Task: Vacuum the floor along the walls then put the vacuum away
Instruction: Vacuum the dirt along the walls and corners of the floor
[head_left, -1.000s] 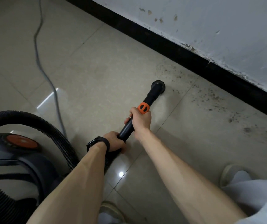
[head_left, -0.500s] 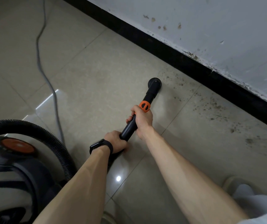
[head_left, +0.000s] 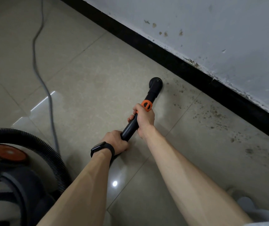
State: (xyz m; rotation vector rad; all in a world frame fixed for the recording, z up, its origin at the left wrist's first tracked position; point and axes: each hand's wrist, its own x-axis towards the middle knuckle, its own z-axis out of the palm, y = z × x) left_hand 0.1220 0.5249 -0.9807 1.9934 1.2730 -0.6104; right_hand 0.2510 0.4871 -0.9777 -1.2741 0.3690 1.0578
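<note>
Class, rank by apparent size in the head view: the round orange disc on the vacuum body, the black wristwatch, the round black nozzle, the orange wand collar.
1. round orange disc
2. black wristwatch
3. round black nozzle and orange wand collar: near alike, nozzle farther away, unranked.

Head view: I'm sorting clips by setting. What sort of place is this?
Probably an indoor room, at the foot of a wall; whether home or workplace I cannot tell. Glossy beige floor tiles meet a black baseboard under a scuffed, stained white wall, and a canister vacuum stands on the floor.
</note>
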